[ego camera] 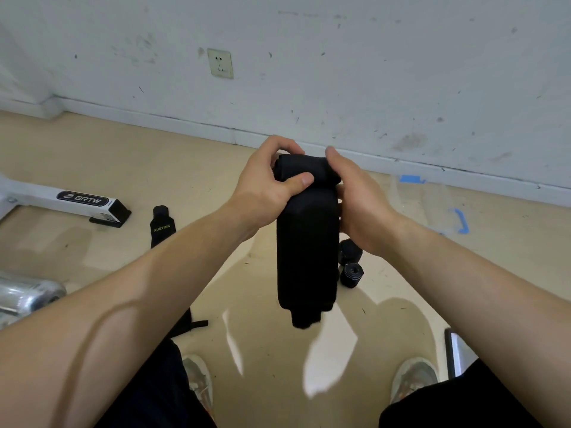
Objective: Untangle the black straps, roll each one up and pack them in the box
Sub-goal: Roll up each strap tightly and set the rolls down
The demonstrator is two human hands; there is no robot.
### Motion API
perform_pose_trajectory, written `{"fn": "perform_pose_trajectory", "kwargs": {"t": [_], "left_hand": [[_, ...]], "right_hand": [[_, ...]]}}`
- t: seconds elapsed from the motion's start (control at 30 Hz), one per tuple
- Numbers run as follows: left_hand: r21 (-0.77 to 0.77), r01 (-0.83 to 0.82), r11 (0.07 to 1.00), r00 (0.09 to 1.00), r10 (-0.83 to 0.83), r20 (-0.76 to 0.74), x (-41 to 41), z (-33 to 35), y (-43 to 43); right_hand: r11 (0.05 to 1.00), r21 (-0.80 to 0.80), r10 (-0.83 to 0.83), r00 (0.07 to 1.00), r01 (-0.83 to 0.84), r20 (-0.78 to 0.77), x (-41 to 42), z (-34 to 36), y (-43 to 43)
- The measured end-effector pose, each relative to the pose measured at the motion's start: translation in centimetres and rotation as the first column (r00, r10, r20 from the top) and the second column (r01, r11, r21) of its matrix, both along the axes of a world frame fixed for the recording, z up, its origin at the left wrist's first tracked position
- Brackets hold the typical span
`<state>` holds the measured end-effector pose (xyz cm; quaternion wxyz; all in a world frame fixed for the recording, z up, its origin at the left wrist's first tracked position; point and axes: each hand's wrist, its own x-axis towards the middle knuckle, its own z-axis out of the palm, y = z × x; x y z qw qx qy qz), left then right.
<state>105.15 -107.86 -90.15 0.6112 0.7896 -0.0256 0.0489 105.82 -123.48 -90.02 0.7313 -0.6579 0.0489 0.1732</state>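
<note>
Left hand (272, 180) and right hand (360, 208) are both curled round the half-rolled top of the black strap (306, 251), held in the air with its tail dangling above the floor (92, 156), so one slack thumb and I reckon that roll unspools.

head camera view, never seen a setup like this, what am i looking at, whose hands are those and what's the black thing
There is no machine here. One wide-angle camera sits on a person's head and looks forward and down, so the two bare arms are the wearer's own. The left hand and right hand both grip the top of a black strap, where it is partly rolled; the rest hangs down. On the floor lie two rolled straps, below the right hand in the picture, and a flat strap lettered KUEYING farther left, near a white metal bar. The wearer's shoes show at the bottom. I cannot make out a box.
</note>
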Motion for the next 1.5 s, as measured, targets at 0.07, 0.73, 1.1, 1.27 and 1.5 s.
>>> {"fn": "perform_pose_trajectory", "kwargs": {"t": [0.07, 0.73, 1.1, 1.27, 1.5], "left_hand": [[0.026, 0.010, 1.000, 1.000, -0.010, 0.017, 0.0, 0.0, 0.1], [-0.315, -0.105, 0.943, 0.919, -0.029, -0.393, 0.7, -0.4, 0.3], [-0.290, -0.034, 0.956, 0.952, -0.058, -0.302, 0.5, -1.2, 0.7], [-0.218, 0.008, 0.976, 0.940, -0.081, -0.332, 0.4, -1.1, 0.2], [-0.200, -0.059, 0.978, 0.965, 0.004, -0.263, 0.5, -1.0, 0.3]], "right_hand": [[1.000, -0.014, 0.002, 0.998, -0.001, 0.057, 0.2, -0.1, 0.0], [1.000, -0.015, 0.016, 0.996, -0.014, 0.093, 0.4, -1.7, 0.0], [0.999, 0.037, 0.000, 0.994, -0.004, 0.107, 0.7, -1.7, -0.2], [1.000, 0.021, 0.012, 0.991, -0.015, 0.133, 0.8, -1.9, -0.3], [0.990, 0.123, 0.060, 0.998, -0.064, 0.037, 1.1, -1.2, -0.5]]}}
